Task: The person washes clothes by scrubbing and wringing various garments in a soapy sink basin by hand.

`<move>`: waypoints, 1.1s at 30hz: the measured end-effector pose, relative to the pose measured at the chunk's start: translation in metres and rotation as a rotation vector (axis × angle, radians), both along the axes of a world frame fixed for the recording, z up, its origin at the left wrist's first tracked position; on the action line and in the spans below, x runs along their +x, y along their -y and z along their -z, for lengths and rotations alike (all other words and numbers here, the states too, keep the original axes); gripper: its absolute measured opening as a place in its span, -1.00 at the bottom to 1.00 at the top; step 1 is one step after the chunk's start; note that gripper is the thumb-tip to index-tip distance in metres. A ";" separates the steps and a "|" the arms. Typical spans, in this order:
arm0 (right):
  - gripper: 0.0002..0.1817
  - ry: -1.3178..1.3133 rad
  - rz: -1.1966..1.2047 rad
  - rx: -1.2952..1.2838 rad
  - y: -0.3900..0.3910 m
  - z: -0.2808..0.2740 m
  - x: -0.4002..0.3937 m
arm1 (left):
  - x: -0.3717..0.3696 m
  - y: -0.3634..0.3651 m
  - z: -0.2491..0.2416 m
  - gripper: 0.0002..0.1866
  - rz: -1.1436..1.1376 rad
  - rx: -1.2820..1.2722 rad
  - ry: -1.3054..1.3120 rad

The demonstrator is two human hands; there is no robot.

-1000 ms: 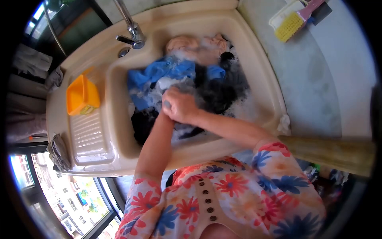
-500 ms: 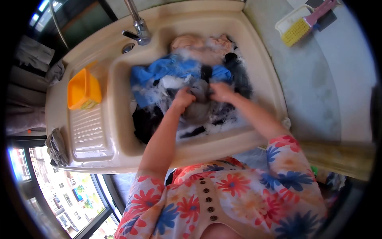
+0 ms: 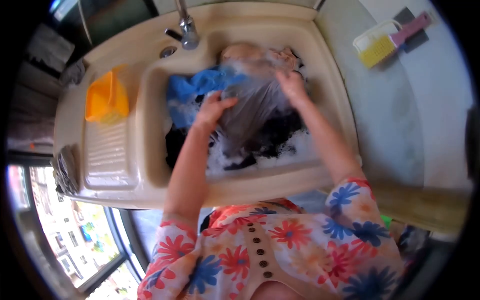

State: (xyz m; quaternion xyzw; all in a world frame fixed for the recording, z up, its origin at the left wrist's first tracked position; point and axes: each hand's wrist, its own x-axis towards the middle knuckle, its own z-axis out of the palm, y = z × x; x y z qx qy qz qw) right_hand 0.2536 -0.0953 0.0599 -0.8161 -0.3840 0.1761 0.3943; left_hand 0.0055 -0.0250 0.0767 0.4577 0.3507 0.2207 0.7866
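Note:
A grey cloth is stretched between my two hands over the soapy sink basin. My left hand is at its left edge, thumb and fingers closed on it. At its upper right, my right hand grips it too, slightly blurred. Behind the cloth lie a blue garment on the left and a peach garment at the back. Dark clothes and white suds show below and beside the grey cloth.
A chrome faucet stands behind the basin. On the ribbed drainboard sits a yellow-orange container. A grey cloth hangs at the left edge. A yellow-bristled brush lies at the upper right.
The grey cloth, bunched between my hands before, is now spread wider and farther back. My right hand has moved up and right, my left hand up and left. The view has shifted slightly.

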 end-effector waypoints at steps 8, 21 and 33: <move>-0.66 -0.601 -0.133 0.570 -0.004 -0.128 0.017 | -0.051 -0.044 -0.036 -0.60 0.424 0.768 -0.752; -0.62 -0.597 -0.286 0.579 -0.061 -0.144 0.076 | -0.062 -0.054 -0.185 -0.56 0.055 0.986 -0.227; -0.81 0.466 -0.304 -0.189 -0.020 0.005 0.065 | -0.059 0.003 -0.015 -0.61 0.176 1.244 -0.952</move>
